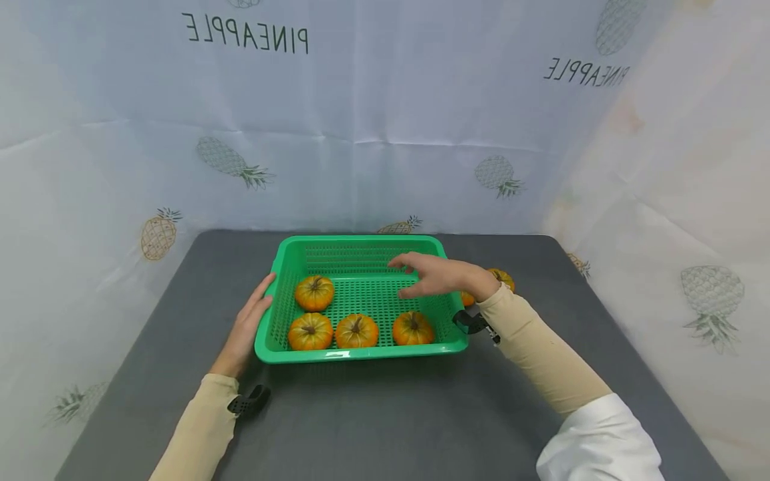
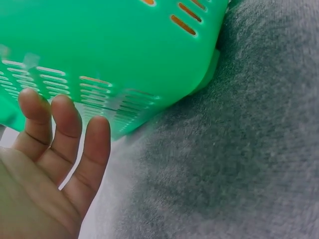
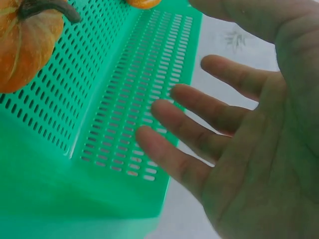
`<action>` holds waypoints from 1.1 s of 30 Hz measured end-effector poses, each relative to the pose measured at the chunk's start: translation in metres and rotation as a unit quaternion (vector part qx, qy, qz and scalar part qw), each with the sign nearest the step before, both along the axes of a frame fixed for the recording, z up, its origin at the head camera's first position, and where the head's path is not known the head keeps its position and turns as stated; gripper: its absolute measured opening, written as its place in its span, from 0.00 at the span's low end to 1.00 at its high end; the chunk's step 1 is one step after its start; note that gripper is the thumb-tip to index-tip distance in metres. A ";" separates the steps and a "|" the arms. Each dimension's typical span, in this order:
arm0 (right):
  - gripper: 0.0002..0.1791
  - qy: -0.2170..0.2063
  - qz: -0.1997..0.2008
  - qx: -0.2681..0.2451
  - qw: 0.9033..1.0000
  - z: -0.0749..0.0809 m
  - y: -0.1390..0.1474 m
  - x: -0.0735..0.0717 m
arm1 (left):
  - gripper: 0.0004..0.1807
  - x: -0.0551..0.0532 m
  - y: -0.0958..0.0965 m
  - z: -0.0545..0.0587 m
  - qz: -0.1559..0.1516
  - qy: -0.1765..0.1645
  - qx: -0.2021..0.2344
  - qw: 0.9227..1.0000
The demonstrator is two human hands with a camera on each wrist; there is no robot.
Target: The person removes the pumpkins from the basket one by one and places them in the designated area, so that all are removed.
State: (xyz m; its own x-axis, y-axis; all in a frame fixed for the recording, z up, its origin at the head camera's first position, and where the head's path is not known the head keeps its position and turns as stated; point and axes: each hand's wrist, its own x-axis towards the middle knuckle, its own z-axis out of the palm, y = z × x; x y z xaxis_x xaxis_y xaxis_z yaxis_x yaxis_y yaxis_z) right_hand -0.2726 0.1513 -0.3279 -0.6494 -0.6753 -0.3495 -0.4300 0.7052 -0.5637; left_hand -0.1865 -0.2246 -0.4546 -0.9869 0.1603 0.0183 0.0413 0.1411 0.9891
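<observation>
A green plastic basket point(image 1: 361, 356) with slotted walls holds several small orange pumpkins. One pumpkin point(image 1: 315, 293) sits toward the back left; the others line the near side, among them a pumpkin point(image 1: 413, 328) at the right. My left hand point(image 1: 243, 331) is at the basket's left wall, and the left wrist view shows its fingers point(image 2: 97, 144) extended by the slots. Over the right part of the basket hovers my right hand point(image 1: 442, 275), fingers spread and nothing in its grasp. The right wrist view shows the bare palm, with a pumpkin point(image 3: 27, 47) below inside the basket.
Beyond the basket's right side, two more pumpkins, including one point(image 1: 501, 278) farther back, are partly hidden by my right wrist. A dark grey table point(image 1: 373, 421) carries everything. White pineapple-print sheeting point(image 1: 361, 180) hangs behind and along both sides.
</observation>
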 end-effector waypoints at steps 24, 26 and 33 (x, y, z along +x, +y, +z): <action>0.41 -0.035 0.037 0.138 0.989 -0.010 -0.010 0.009 | 0.37 -0.005 -0.005 0.004 0.000 -0.001 0.000 1.000; 0.42 -0.040 0.036 0.141 0.989 -0.012 -0.009 0.011 | 0.37 -0.005 -0.003 0.004 -0.001 -0.007 0.003 1.000; 0.43 -0.050 0.035 0.156 0.986 -0.019 -0.005 0.017 | 0.35 -0.003 -0.001 0.005 -0.010 -0.013 -0.008 1.000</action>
State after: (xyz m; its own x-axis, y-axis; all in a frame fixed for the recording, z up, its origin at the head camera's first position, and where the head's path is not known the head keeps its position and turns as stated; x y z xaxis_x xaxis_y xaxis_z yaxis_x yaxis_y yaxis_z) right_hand -0.2556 0.1460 -0.3464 -0.5568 -0.5659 -0.6080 -0.4362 0.8222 -0.3657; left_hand -0.1892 -0.2257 -0.4500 -0.9836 0.1800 -0.0106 0.0181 0.1571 0.9874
